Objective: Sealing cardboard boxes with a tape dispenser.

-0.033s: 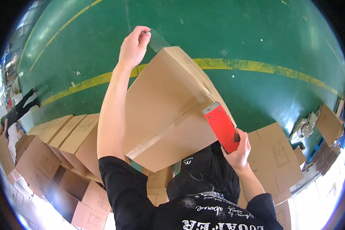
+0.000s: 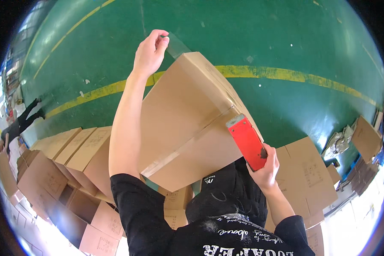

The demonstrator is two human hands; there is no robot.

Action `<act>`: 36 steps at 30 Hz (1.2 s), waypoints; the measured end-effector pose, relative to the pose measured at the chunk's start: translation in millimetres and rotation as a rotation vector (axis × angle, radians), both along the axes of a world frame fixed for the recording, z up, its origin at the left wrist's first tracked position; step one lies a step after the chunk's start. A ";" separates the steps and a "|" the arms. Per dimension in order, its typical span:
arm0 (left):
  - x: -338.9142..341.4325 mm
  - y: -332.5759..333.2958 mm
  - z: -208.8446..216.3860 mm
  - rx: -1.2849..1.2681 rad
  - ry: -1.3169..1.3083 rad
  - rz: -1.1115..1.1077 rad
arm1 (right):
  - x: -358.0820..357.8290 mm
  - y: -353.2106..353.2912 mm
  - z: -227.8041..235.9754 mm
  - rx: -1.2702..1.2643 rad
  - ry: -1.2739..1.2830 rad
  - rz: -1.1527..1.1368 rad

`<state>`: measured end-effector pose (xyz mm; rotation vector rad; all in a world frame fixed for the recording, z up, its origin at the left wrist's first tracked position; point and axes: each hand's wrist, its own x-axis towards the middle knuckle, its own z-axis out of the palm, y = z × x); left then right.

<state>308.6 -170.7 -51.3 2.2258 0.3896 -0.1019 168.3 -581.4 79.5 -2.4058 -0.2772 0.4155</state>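
A brown cardboard box (image 2: pixel 181 106) is tilted in front of me, its near side close to my legs. Past its far left corner, my left hand (image 2: pixel 151 51) pinches the free end of a strip of clear packing tape (image 2: pixel 178 45). That strip runs along the box's upper right edge toward the red tape dispenser (image 2: pixel 248 145). My right hand (image 2: pixel 266 168) is wrapped round the dispenser's lower end, its metal tip against the box's right part. Another band of tape (image 2: pixel 166 161) lies along the seam across the box face.
Several cardboard boxes (image 2: pixel 89 149) stand in a row at the left, with open ones nearer. More cardboard (image 2: pixel 307 175) lies at the right. A yellow line (image 2: pixel 260 71) crosses the green floor (image 2: pixel 251 34). A person in dark clothes (image 2: pixel 19 123) is at the far left.
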 end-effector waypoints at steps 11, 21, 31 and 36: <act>3.0 -6.6 3.8 0.010 -0.006 -0.007 | 0.8 -0.7 2.8 -0.028 -0.052 0.030; 2.4 -3.3 -8.0 -0.021 -0.019 0.016 | 5.8 -0.4 -1.4 -0.032 -0.038 0.034; -15.6 -6.9 -80.8 -0.302 0.320 0.000 | -6.9 -5.9 -10.6 -0.021 -0.043 0.022; -11.9 -14.6 -82.0 -0.294 0.451 0.067 | -3.0 -6.0 -11.5 -0.012 -0.090 0.015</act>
